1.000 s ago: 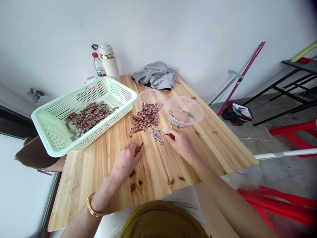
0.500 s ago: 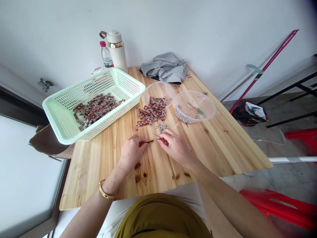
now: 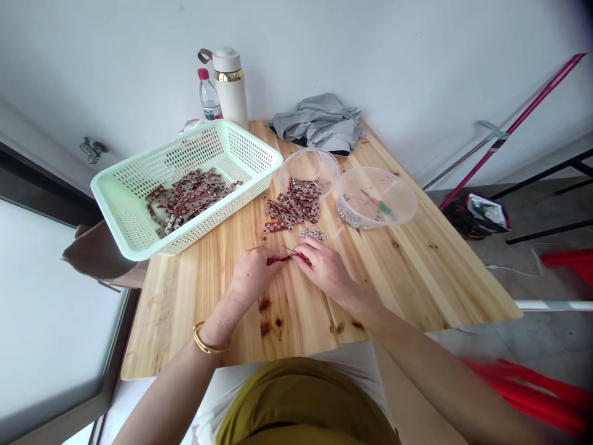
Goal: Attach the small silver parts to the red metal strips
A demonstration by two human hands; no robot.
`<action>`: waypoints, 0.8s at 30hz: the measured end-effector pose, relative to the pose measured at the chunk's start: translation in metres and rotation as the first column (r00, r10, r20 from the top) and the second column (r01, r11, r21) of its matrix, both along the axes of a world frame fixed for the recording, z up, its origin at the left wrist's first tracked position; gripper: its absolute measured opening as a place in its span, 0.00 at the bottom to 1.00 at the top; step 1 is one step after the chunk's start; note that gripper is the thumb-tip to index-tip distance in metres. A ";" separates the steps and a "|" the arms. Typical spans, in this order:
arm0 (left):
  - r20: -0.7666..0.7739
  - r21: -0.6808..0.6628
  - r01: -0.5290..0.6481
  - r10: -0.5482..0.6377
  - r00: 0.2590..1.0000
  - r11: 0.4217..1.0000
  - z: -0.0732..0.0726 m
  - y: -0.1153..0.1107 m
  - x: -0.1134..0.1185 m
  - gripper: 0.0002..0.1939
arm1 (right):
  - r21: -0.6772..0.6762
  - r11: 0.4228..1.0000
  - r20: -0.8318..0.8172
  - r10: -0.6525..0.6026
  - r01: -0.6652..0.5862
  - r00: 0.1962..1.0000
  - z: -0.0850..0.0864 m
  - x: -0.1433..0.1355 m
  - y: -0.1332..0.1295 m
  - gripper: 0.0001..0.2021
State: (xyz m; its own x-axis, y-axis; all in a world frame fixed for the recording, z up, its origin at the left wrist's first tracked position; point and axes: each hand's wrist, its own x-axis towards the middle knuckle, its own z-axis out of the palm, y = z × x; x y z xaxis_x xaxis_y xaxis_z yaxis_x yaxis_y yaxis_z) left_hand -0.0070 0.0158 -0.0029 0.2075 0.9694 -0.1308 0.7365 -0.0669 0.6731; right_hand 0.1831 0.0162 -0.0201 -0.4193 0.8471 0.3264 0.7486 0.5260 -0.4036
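Note:
My left hand is closed, thumb and fingers pinching a narrow dark-red strip that sticks out to the right. Closed round a red-handled tool with a thin metal shaft, my right hand is close beside it. The shaft points left above the strip's end; whether it touches cannot be made out. Just beyond my right fingers lie several small round metal pieces. Behind them, a heap of red strips with metal dots spills from a clear round container lying on the table.
A pale green basket with many more strips stands at the left. On the right, a clear tub holds small metal pieces and a green-handled tool. Grey cloth, a flask and a bottle are at the back.
My right hand has come closer to my left, bringing the tool's shaft over the strip's end. The whole view has shifted slightly.

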 end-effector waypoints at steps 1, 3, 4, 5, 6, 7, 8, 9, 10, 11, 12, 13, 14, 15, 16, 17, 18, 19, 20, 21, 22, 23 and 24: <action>-0.003 0.018 -0.008 0.008 1.000 1.000 0.000 -0.001 0.001 0.08 | 0.001 1.000 0.010 0.009 -0.009 1.000 0.000 0.000 0.000 0.09; -0.012 0.051 -0.025 0.025 1.000 0.998 0.001 -0.004 0.002 0.09 | 0.009 1.000 0.040 0.026 -0.026 0.999 0.000 0.000 -0.003 0.10; -0.021 0.061 -0.032 0.034 0.999 0.998 0.001 -0.006 0.002 0.09 | 0.013 0.999 0.058 0.033 -0.033 0.998 0.000 0.000 -0.005 0.11; -0.032 0.066 -0.041 0.044 0.999 0.997 0.001 -0.007 0.003 0.09 | 0.018 0.999 0.075 0.036 -0.037 0.997 -0.001 0.000 -0.007 0.12; -0.041 0.068 -0.050 0.053 0.998 0.996 0.001 -0.007 0.003 0.08 | 0.024 0.999 0.090 0.037 -0.039 0.995 -0.001 -0.001 -0.010 0.13; -0.048 0.071 -0.055 0.059 0.997 0.996 0.001 -0.008 0.003 0.08 | 0.031 0.999 0.101 0.036 -0.039 0.994 -0.002 -0.002 -0.012 0.14; -0.050 0.076 -0.060 0.064 0.997 0.995 0.000 -0.008 0.003 0.08 | 0.036 0.999 0.111 0.037 -0.041 0.993 -0.003 -0.003 -0.015 0.14; -0.047 0.085 -0.064 0.068 0.997 0.994 0.000 -0.009 0.003 0.08 | 0.039 0.998 0.120 0.039 -0.043 0.992 -0.003 -0.003 -0.018 0.15; -0.041 0.095 -0.070 0.074 0.996 0.993 -0.001 -0.009 0.003 0.08 | 0.041 0.998 0.128 0.043 -0.048 0.991 -0.004 -0.004 -0.020 0.16; -0.034 0.106 -0.078 0.082 0.996 0.991 -0.001 -0.010 0.003 0.08 | 0.041 0.998 0.134 0.049 -0.055 0.990 -0.004 -0.004 -0.022 0.16; -0.027 0.115 -0.087 0.091 0.996 0.990 -0.001 -0.010 0.003 0.08 | 0.037 0.997 0.137 0.057 -0.063 0.989 -0.004 -0.004 -0.023 0.16; -0.019 0.121 -0.094 0.097 0.995 0.988 -0.002 -0.011 0.002 0.08 | 0.031 0.997 0.134 0.061 -0.066 0.989 -0.005 -0.004 -0.025 0.17; -0.009 0.124 -0.096 0.098 0.995 0.988 -0.002 -0.011 0.002 0.08 | 0.026 0.998 0.125 0.062 -0.065 0.990 -0.005 -0.004 -0.026 0.17; 0.002 0.123 -0.090 0.091 0.996 0.988 -0.002 -0.011 0.001 0.09 | 0.022 0.998 0.115 0.057 -0.060 0.992 -0.005 -0.005 -0.027 0.17; 0.017 0.121 -0.076 0.074 0.997 0.990 -0.002 -0.011 0.000 0.09 | 0.021 0.998 0.107 0.050 -0.052 0.993 -0.005 -0.006 -0.028 0.17; 0.034 0.116 -0.054 0.050 0.998 0.992 -0.002 -0.011 -0.002 0.10 | 0.021 0.999 0.104 0.040 -0.043 0.994 -0.005 -0.007 -0.029 0.17; 0.051 0.109 -0.031 0.026 0.998 0.994 -0.002 -0.011 -0.004 0.10 | 0.024 0.999 0.105 0.031 -0.034 0.994 -0.005 -0.009 -0.030 0.17; 0.068 0.100 -0.008 0.002 0.998 0.995 -0.002 -0.010 -0.006 0.11 | 0.026 0.999 0.109 0.026 -0.029 0.994 -0.005 -0.010 -0.031 0.16; 0.083 0.092 0.011 -0.018 0.996 0.996 -0.002 -0.009 -0.008 0.11 | 0.023 0.999 0.107 0.027 -0.029 0.994 -0.004 -0.010 -0.031 0.16; 0.094 0.083 0.027 -0.035 0.995 0.996 -0.002 -0.009 -0.010 0.11 | 0.019 0.999 0.088 0.030 -0.032 0.996 -0.003 -0.010 -0.031 0.16; 0.101 0.072 0.034 -0.041 0.994 0.997 -0.002 -0.008 -0.011 0.11 | 0.013 0.999 0.046 0.030 -0.031 0.998 -0.002 -0.008 -0.030 0.15; 0.103 0.062 0.031 -0.037 0.994 0.998 -0.002 -0.008 -0.011 0.11 | 0.007 1.000 -0.014 0.015 -0.015 1.000 0.000 -0.004 -0.027 0.15; 0.101 0.052 0.016 -0.021 0.995 0.999 -0.001 -0.007 -0.012 0.11 | 0.002 1.000 -0.084 -0.022 0.022 0.996 0.002 0.002 -0.023 0.14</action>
State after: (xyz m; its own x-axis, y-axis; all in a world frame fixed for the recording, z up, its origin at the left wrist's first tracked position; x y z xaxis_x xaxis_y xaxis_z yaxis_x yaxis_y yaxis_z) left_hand -0.0186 0.0084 -0.0043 0.2352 0.9702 -0.0582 0.6627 -0.1163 0.7398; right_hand 0.1847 -0.0065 -0.0182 -0.3714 0.8548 0.3624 0.7233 0.5111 -0.4643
